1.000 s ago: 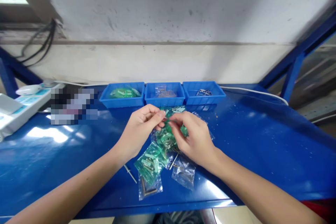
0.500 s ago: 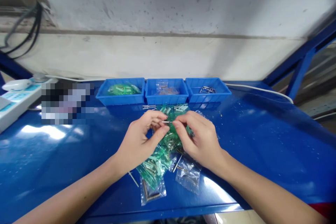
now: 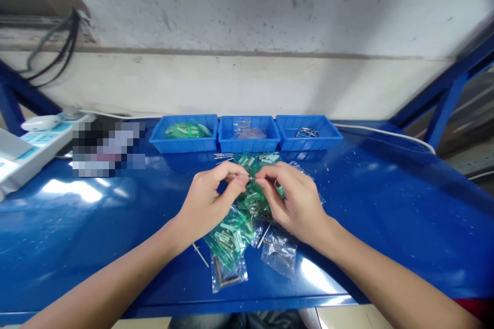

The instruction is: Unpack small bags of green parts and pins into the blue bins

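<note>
Both hands meet over a pile of small plastic bags. My left hand [image 3: 216, 190] pinches one end of a small metal blind rivet [image 3: 251, 179], and my right hand [image 3: 289, 195] pinches the other end. Fingertips cover most of the rivet. Beneath lie green bags [image 3: 229, 239] with metal pieces inside. Nearer the front edge are clear bags [image 3: 280, 254] and another clear bag with brass-coloured pieces [image 3: 229, 275]. A loose rivet [image 3: 200, 255] rests left of the pile, and several more [image 3: 224, 156] lie behind it.
Three blue bins stand in a row by the wall: the left bin [image 3: 183, 146] has green bags, the middle bin [image 3: 249, 146] clear bags, the right bin [image 3: 312, 145] loose rivets. A power strip [image 3: 42, 151] sits at left on the blue table [image 3: 386, 216]. A white cable [image 3: 386, 133] runs behind.
My fingertips have drawn closer together, and less of the rivet shows between them. The whole view has shifted slightly. The bags and bins stay in place.
</note>
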A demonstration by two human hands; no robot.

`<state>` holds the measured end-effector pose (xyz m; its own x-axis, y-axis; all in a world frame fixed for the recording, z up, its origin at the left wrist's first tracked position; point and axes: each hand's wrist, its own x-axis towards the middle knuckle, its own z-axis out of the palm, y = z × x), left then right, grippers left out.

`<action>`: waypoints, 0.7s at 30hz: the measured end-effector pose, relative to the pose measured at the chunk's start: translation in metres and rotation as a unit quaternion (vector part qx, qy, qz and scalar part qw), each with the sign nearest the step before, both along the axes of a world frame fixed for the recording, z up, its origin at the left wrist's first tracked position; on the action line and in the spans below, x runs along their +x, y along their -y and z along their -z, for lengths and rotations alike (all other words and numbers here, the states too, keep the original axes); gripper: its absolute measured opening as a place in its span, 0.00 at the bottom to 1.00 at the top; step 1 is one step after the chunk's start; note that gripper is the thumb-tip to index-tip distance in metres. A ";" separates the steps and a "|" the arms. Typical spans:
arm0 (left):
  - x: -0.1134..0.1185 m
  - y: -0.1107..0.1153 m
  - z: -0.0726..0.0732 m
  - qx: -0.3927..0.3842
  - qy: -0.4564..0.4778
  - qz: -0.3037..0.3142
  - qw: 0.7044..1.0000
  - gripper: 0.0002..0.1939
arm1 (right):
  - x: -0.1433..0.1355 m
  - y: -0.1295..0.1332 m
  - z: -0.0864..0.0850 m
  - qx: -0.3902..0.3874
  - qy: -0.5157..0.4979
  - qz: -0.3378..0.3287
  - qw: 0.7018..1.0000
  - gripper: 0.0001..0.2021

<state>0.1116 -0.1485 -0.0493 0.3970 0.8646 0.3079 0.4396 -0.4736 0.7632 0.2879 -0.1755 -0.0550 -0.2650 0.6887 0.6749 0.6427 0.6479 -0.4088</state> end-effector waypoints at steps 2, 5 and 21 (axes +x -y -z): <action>-0.001 0.000 0.000 0.021 -0.007 -0.001 1.000 0.07 | 0.001 -0.002 0.001 -0.008 -0.012 0.004 1.000 0.04; -0.001 0.000 0.000 0.078 -0.057 -0.017 0.995 0.06 | 0.001 -0.003 0.002 -0.031 -0.017 0.006 0.999 0.04; -0.094 -0.038 -0.025 -0.022 -0.233 0.140 0.962 0.07 | 0.096 -0.049 -0.010 0.127 0.070 0.349 0.926 0.18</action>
<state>0.0179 -0.1104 -0.0246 0.7027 0.7114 0.0049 0.5983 -0.5947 0.5370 0.3835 -0.1268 -0.0452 0.0874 0.5486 0.8315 0.9765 0.1179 -0.1805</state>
